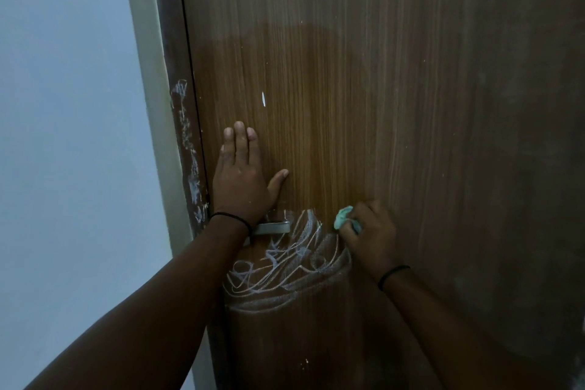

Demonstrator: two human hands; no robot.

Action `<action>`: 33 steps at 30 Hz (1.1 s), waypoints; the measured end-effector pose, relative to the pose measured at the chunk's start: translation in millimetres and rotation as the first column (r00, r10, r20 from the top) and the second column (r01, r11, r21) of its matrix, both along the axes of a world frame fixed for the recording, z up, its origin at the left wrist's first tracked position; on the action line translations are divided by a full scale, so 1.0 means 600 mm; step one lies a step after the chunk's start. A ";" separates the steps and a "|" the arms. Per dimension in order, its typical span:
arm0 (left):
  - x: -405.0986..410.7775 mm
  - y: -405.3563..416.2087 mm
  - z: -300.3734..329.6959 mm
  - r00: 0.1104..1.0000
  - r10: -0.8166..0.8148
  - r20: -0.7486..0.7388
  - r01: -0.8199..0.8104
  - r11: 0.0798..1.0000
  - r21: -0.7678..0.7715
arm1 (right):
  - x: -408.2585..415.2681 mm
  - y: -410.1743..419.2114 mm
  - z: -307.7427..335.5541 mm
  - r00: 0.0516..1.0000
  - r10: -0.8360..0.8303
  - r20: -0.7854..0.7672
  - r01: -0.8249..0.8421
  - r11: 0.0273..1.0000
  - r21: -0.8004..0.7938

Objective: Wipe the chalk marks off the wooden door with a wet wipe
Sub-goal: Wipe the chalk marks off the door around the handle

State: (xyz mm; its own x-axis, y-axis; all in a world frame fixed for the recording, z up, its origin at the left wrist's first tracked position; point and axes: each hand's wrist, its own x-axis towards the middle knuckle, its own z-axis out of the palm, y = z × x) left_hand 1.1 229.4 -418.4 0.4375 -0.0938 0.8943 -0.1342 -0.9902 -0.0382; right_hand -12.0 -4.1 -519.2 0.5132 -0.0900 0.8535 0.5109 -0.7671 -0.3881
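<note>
A brown wooden door [380, 89] fills most of the view. White chalk marks [285, 266] scribble across it below the middle, beside the handle. My left hand [242, 174] lies flat on the door above the handle, fingers straight and pointing up. My right hand [370, 234] grips a crumpled green wet wipe [343, 217] and presses it against the door at the right edge of the chalk marks. A darker damp patch spreads over the wood above both hands.
A metal door handle [273, 227] sticks out just under my left wrist. The dark door frame [186, 149] at the left carries more chalk smears. A pale wall [69, 136] lies left of the frame. A small white chip [263, 98] marks the door.
</note>
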 end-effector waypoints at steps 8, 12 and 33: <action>0.002 -0.001 -0.004 1.000 -0.009 0.020 0.009 1.000 -0.014 | -0.013 0.040 0.008 0.983 0.132 0.124 -0.107 0.975 -0.192; 0.000 -0.001 -0.004 1.000 -0.003 -0.002 0.003 1.000 -0.008 | -0.012 0.006 -0.025 0.995 0.077 0.062 -0.071 0.993 -0.093; -0.002 -0.007 -0.008 1.000 -0.004 -0.026 0.003 0.999 -0.044 | 0.003 0.057 0.047 0.984 0.117 0.131 -0.105 0.990 -0.098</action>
State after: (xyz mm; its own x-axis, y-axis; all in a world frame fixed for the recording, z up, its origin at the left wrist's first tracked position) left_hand -0.2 225.0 -423.3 0.4602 -0.0566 0.8860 -0.1384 -0.9903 0.0087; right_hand -10.0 29.9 -491.1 0.3941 0.0414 0.9181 0.6382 -0.7312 -0.2410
